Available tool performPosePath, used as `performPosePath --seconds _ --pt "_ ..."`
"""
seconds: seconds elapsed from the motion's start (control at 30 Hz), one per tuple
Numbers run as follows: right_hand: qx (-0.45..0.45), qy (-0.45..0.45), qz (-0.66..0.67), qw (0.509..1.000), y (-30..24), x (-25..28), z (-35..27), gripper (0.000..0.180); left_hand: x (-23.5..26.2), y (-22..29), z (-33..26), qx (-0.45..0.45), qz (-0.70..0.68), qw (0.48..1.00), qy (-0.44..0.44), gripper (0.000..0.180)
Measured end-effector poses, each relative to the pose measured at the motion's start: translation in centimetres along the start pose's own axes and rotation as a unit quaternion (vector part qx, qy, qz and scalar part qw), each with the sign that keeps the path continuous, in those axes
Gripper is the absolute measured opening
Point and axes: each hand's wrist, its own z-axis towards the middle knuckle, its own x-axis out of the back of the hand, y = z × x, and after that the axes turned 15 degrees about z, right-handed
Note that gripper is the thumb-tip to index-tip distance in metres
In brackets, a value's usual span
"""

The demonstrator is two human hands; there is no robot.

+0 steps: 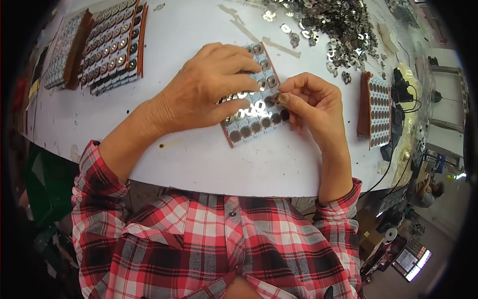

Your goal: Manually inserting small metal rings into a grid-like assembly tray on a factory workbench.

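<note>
Small lit rectangular screen, bottom right, beyond the table.

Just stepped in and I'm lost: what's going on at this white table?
A person in a red plaid shirt works at the white table. The left hand lies flat on a small reddish-brown tray of round pockets, steadying it. The right hand pinches a small shiny metal washer at the tray's right side. Some pockets hold washers; the nearest row shows none. A loose heap of shiny metal washers lies beyond, with filled trays at far left.
</note>
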Motion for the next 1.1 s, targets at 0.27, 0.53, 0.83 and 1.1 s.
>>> performPosePath --seconds 0.27,0.53,0.83,1.1 --pt "0.074 -0.021 -0.155 0.985 1.2 -0.2 -0.3 0.01 -0.1 0.2 0.3 0.01 0.013 1.0 0.011 0.042" --pt "0.088 0.008 -0.225 0.97 1.4 -0.9 -0.5 0.011 -1.0 1.7 0.0 0.047 0.042 0.998 0.024 0.041" --pt "0.141 -0.047 -0.282 0.948 1.2 -0.6 -0.1 0.007 -0.6 2.0 -0.1 0.058 0.05 0.997 0.024 0.04" --pt "0.285 0.18 -0.316 0.887 0.4 2.7 2.0 0.009 -0.6 1.5 0.8 0.031 0.064 0.996 0.045 0.04"
